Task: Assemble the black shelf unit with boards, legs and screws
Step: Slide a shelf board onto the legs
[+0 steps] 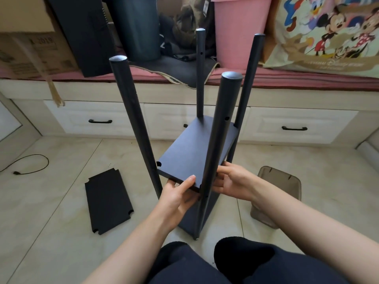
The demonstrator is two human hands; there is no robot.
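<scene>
Figure: fitting the middle board. You sat on the floor (61, 201) with the partly built shelf unit standing between your knees, its four legs rising from a bottom board (189, 220) that rested on the tiles. Your left hand (178, 196) held the near edge of the middle board (194, 148), thumb on top and fingers curled underneath, a narrow grip closed on that board. Your right hand (231, 181) reached in from the other side, fingers at the board's near right corner beside the near right leg (217, 140); whether they pinched the board or only steadied it could not be told, since the leg hid the fingertips.

The board sat tilted, its far end higher near the far left leg (200, 74) and far right leg (246, 93), while its near left notch stood just beside the near left leg (135, 124). A spare board (107, 201) lay flat on the floor to your left, and a brown plastic bin (276, 193) lay to your right.

Likely faults from here: the tilt could jam the corner notches against the legs; the splayed leg tops suggest loose joints, so forcing the board might twist them further; the screw holes in the legs might not meet the board's edge.
</scene>
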